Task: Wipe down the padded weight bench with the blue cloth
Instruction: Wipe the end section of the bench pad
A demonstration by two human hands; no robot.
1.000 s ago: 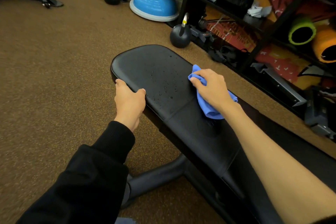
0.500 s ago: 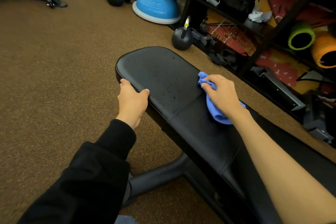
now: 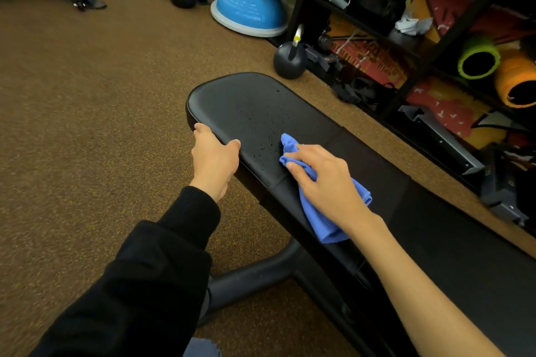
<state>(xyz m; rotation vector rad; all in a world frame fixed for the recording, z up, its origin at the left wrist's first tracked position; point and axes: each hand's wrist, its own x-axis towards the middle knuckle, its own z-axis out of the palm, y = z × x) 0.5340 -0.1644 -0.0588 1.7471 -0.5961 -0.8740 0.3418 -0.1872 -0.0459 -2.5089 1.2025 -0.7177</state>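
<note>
Leftward across bench (image 3: pixel 246 104), right hand (image 3: pixel 326 180) has dragged blue cloth (image 3: pixel 324 220).

A: Item one?
B: Weight bench (image 3: pixel 246 101): black padded top, rounded far end, scattered droplets, apparently liquid, ahead of the cross seam.
A: Item two?
B: Blue cloth (image 3: pixel 324 226): crumpled, lying across that seam, touching the pad.

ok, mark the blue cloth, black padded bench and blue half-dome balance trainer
blue cloth (image 3: pixel 324 226), head view, lower fold
black padded bench (image 3: pixel 232 101), head view, bare far end
blue half-dome balance trainer (image 3: pixel 249 6), head view, dome top
</note>
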